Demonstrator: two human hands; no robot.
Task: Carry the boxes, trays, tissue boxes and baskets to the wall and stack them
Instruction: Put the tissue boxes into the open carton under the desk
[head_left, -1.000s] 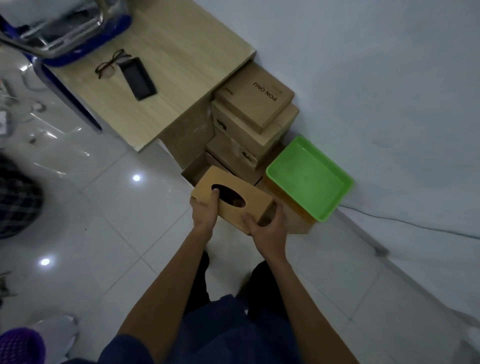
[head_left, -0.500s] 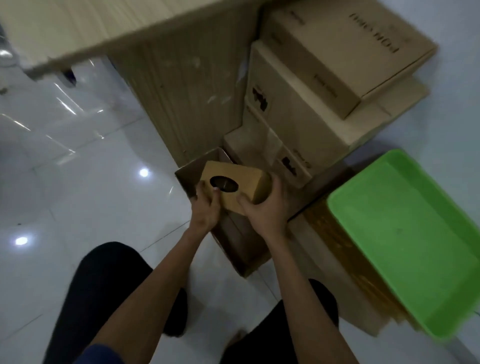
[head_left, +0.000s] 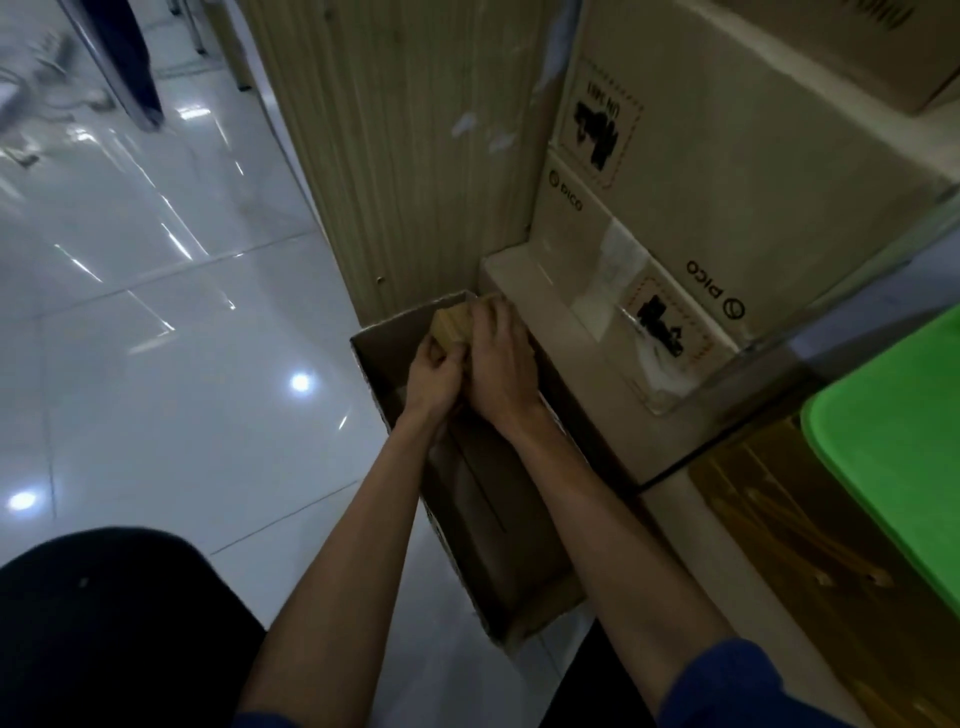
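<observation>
A white tiled floor (head_left: 156, 364) fills the left side. On it stands an open cardboard box (head_left: 395, 332). The left hand (head_left: 434, 371) and the right hand (head_left: 501, 364) both grasp the wooden tissue box (head_left: 453, 325), fingers curled on it, at the far end of this open box. Just to the right, a stacked carton (head_left: 649, 249) carries the word "PICO" twice and a black picture label. At the far right lies a green tray (head_left: 893, 467).

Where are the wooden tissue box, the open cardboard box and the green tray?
wooden tissue box (head_left: 451, 326), head view, exposed corner.
open cardboard box (head_left: 504, 525), head view, bare inner floor.
green tray (head_left: 893, 457), head view, inner surface.
</observation>
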